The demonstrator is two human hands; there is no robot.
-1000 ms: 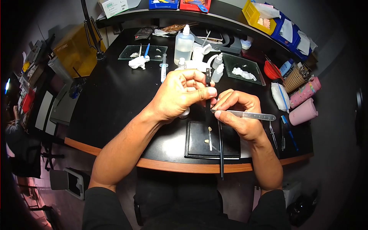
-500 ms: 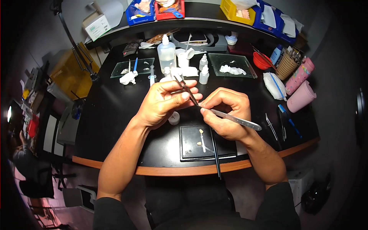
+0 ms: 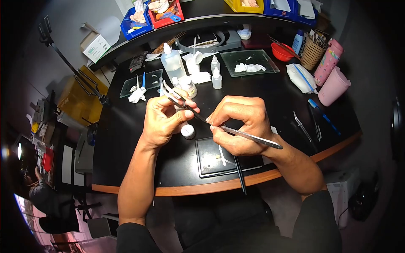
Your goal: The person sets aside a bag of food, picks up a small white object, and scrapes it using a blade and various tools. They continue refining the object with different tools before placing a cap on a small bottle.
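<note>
I saw my left hand (image 3: 162, 120) pinching dark tweezers (image 3: 185, 105), my right hand (image 3: 240, 126) gripping a metal blade handle (image 3: 253, 138), above a black tray (image 3: 211, 158) on the worktop (image 3: 126, 139).

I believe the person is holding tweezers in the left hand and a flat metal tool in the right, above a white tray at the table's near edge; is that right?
Not quite: the tray is black, not white, as the head view shows. The rest holds: the left hand holds the tweezers, the right hand holds the flat metal tool, and both are above that tray at the near edge of the table.
</note>
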